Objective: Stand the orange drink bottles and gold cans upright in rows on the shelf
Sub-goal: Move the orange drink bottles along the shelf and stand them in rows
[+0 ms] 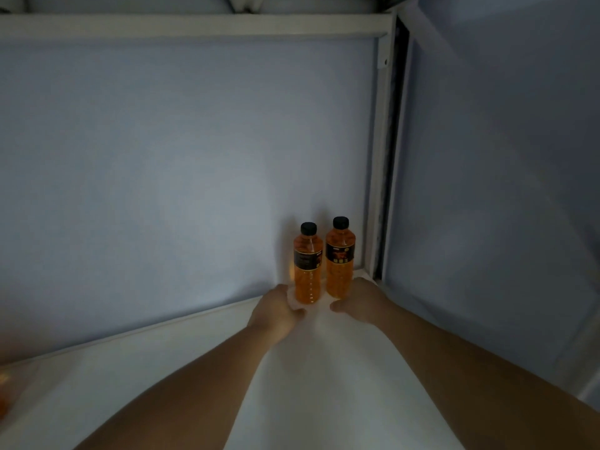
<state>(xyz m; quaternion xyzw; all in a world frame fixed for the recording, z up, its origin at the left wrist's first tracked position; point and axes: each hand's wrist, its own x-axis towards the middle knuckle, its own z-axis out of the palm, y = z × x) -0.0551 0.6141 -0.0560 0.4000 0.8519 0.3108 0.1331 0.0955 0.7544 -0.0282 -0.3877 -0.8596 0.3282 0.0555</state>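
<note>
Two orange drink bottles with black caps and dark labels stand upright side by side in the back right corner of the white shelf (162,368). My left hand (277,311) curls round the base of the left bottle (306,264), fingers on its left side and thumb in front. Round the base of the right bottle (340,258) is my right hand (358,298), thumb in front and fingers on its right side. No gold cans are in view.
A pale blue back panel (178,157) rises behind the shelf. A white upright post (378,190) stands right beside the bottles, and a white rail (194,26) runs overhead. A blurred orange shape (3,381) shows at the far left edge.
</note>
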